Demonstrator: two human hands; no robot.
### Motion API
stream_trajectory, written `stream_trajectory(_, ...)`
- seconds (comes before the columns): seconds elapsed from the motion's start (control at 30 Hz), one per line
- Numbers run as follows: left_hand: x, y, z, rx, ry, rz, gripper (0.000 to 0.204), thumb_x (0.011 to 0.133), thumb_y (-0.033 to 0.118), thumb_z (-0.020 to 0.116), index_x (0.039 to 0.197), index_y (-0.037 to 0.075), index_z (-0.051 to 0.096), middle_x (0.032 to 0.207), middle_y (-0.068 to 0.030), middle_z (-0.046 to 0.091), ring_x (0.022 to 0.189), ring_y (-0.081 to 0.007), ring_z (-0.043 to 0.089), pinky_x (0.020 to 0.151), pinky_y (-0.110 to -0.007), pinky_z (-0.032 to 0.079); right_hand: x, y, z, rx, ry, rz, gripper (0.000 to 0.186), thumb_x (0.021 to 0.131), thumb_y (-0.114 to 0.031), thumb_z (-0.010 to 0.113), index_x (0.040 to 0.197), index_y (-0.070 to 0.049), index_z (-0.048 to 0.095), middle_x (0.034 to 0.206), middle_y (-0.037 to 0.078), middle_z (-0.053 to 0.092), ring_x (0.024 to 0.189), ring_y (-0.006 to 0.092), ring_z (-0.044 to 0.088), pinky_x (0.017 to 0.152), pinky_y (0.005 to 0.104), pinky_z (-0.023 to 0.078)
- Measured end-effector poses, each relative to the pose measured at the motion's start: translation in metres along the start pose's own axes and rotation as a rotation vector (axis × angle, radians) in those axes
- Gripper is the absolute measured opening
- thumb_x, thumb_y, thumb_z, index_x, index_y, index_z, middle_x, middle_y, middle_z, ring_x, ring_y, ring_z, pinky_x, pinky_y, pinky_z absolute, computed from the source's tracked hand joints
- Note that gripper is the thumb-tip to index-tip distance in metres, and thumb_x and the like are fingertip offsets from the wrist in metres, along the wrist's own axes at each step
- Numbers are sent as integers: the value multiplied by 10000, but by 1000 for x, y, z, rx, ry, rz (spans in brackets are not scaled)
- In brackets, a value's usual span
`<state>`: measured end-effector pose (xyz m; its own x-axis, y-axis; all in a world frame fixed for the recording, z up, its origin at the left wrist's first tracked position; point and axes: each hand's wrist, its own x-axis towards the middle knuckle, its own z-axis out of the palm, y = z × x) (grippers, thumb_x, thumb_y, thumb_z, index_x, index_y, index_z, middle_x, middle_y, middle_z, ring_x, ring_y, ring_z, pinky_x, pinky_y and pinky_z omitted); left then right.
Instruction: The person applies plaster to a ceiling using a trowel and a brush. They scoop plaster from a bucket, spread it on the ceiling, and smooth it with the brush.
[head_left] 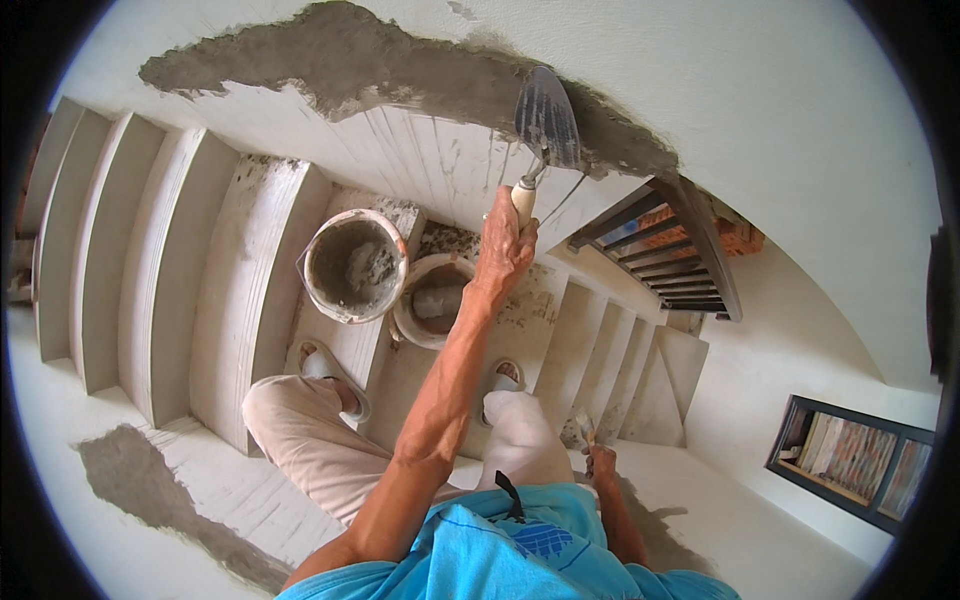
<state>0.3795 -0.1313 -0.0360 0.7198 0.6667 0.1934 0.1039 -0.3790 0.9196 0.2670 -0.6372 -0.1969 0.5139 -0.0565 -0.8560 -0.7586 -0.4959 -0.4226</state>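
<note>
My left hand (507, 245) reaches up and forward, fingers wrapped round the pale handle of a trowel (548, 118). The trowel's metal blade lies over a band of wet grey mortar (370, 62) on the white wall. Low at my right side, my right hand (601, 464) is closed on the handle of a brush (585, 428), its bristle end pointing away from me. Below the trowel, a bucket of grey mortar (352, 266) stands on the stairs. A second bucket (445, 262) sits beside it, partly hidden by my left forearm; its contents look greyish and murky.
Stairs climb to the left (225, 260) and descend to the right (585, 340). My sandalled feet stand near the buckets. A dark railing (690, 250) borders an opening at the right. Another mortar patch (150, 490) marks the lower left wall. A dark-framed window (840, 455) is at right.
</note>
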Motion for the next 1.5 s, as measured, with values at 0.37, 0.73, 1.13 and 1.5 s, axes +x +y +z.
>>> stream_trajectory(0.37, -28, 7, 2, -37, 16, 38, 266, 896, 7, 598, 1097, 16, 424, 839, -255, 551, 770, -469, 567, 675, -510, 444, 2, -5, 3, 23, 46, 17, 218, 908, -224, 595, 841, -33, 675, 554, -18, 447, 423, 100, 393, 381, 307, 312)
stream_trajectory(0.73, -4, 10, -6, 19, -53, 15, 295, 883, 10, 626, 1082, 13, 407, 891, -254, 558, 793, -453, 563, 717, -508, 446, -16, -7, 9, 74, 5, 70, 208, 901, -210, 580, 850, -26, 661, 558, -11, 446, 424, 98, 387, 378, 303, 307)
stream_trajectory(1.13, -25, -3, 11, 110, 65, 72, 312, 903, 28, 622, 1147, 8, 429, 914, -268, 578, 843, -480, 586, 726, -537, 439, -9, 0, 6, 68, -24, -2, 223, 916, -210, 585, 852, -10, 663, 569, -3, 450, 428, 102, 402, 370, 313, 315)
stream_trajectory(1.5, -14, -4, 48, 96, 50, 66, 309, 878, -23, 611, 1084, 9, 384, 911, -283, 546, 860, -518, 570, 718, -564, 425, -16, -4, 5, 61, -3, 26, 209, 894, -181, 573, 870, 11, 653, 572, 1, 455, 426, 104, 409, 366, 305, 300)
